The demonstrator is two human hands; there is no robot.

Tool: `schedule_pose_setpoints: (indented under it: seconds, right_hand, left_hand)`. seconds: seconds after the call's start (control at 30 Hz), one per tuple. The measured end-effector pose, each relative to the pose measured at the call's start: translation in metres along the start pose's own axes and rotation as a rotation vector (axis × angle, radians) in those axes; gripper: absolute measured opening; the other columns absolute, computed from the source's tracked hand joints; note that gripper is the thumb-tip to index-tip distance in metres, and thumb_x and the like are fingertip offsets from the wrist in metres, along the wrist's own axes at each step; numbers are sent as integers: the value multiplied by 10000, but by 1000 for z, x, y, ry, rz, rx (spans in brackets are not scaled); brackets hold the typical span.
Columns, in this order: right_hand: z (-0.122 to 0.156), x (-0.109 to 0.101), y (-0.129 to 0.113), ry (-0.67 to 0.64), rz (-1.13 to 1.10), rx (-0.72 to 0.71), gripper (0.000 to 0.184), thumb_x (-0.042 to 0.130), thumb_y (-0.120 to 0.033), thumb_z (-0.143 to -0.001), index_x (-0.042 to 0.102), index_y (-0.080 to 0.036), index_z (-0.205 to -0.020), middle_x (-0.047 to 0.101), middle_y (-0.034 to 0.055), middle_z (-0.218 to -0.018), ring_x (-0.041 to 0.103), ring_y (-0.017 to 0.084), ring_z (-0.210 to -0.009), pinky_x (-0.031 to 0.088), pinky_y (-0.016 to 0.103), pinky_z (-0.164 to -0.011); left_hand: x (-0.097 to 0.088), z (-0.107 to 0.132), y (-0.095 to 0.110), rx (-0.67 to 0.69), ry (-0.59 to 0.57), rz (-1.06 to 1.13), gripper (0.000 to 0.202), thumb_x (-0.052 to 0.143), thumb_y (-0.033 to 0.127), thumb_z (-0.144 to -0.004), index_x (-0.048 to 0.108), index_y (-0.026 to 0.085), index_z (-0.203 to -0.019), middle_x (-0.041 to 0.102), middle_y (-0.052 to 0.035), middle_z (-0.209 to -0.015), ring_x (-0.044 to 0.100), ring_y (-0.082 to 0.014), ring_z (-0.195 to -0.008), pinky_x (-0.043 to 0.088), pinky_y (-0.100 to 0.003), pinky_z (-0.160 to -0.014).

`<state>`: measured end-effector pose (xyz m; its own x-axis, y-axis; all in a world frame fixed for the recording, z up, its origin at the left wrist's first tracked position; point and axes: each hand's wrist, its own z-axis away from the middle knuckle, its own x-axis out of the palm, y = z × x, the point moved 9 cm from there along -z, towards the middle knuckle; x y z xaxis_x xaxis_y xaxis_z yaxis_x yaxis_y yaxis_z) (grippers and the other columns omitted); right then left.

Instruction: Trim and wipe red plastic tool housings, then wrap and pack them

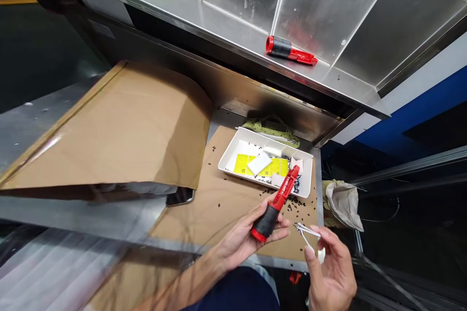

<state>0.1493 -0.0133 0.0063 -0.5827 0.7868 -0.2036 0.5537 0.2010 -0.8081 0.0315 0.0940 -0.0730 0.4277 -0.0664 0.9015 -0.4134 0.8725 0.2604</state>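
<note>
My left hand (pixel 242 235) grips a red and black handled tool (pixel 273 209), its black grip in my palm and its red end pointing up toward the tray. My right hand (pixel 330 272) pinches a pair of metal tweezers (pixel 306 231), their tips close to the tool's black grip but not visibly touching it. A small white piece (pixel 321 255) shows behind my right fingers. Small dark bits (pixel 292 206) lie scattered on the brown cardboard sheet (pixel 219 209) below the tool.
A white tray (pixel 272 142) holds a yellow sheet (pixel 242 164), white pieces and dark bits. A similar red and black tool (pixel 288 50) lies on a steel shelf (pixel 233 39) above. Folded cardboard (pixel 109 131) is at left, a grey paper bag (pixel 345 204) at right.
</note>
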Motion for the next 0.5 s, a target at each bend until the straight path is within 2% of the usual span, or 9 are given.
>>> schedule_pose_setpoints:
  seconds: [0.07,0.17,0.27,0.37,0.5]
  right_hand:
    - [5,4,-21,14,15,-145,300,705,-177,-811,640,-178,-1104,710,90,-956,642,219,-913,536,314,-668]
    - [12,11,-36,-18,63,-261,308,696,-170,-817,625,-184,-1117,711,84,-922,633,214,-842,538,340,-648]
    - [15,13,-45,-35,113,-325,293,704,-166,-815,624,-194,-1095,717,68,-899,627,199,-790,526,328,-623]
    - [16,10,-48,-2,113,-268,284,700,-148,-820,625,-202,-1088,718,63,-925,618,196,-816,510,314,-625]
    - [17,11,-48,15,110,-182,266,701,-161,-826,633,-226,-1075,725,57,-955,613,193,-820,481,310,-624]
  left_hand:
    - [7,3,-6,-21,1,10,616,621,405,-909,431,142,-1432,711,-69,-848,690,-218,-946,508,-363,-924]
    - [16,7,-11,-38,-24,-35,694,592,434,-924,321,158,-1500,732,-108,-924,704,-189,-861,515,-295,-802]
    - [21,10,-14,-40,-58,-43,819,677,465,-859,281,188,-1519,739,-120,-938,709,-211,-911,513,-313,-827]
    - [23,12,-14,-27,-51,-34,781,724,445,-826,367,217,-1482,735,-88,-898,680,-246,-1046,506,-360,-909]
    - [20,13,-14,-15,-15,-44,604,741,417,-814,533,261,-1360,701,-79,-1106,679,-249,-1037,531,-361,-890]
